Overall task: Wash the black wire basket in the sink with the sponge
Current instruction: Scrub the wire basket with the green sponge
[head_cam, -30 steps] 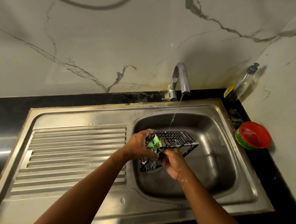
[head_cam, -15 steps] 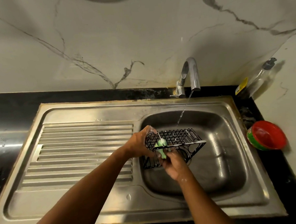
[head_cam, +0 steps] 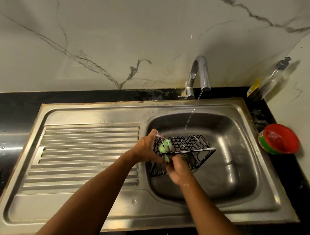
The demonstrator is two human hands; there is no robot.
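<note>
— One black wire basket (head_cam: 186, 148), held over the bowl of the steel sink (head_cam: 235, 185). Its long axis runs left to right, and its near rim is streaked with white foam.
— And the hands?
— Two. The left hand (head_cam: 148, 150) grips the basket's left end; the right hand (head_cam: 178, 168) pinches one green sponge (head_cam: 165, 147) against the wires there.
— Water?
— One tap (head_cam: 200, 73), a thin stream falling into the bowl behind the basket.
— Beyond the sink?
— One red bowl (head_cam: 279, 139) and one clear pump bottle (head_cam: 274, 77), both to its right on the black desk (head_cam: 6, 107).
</note>
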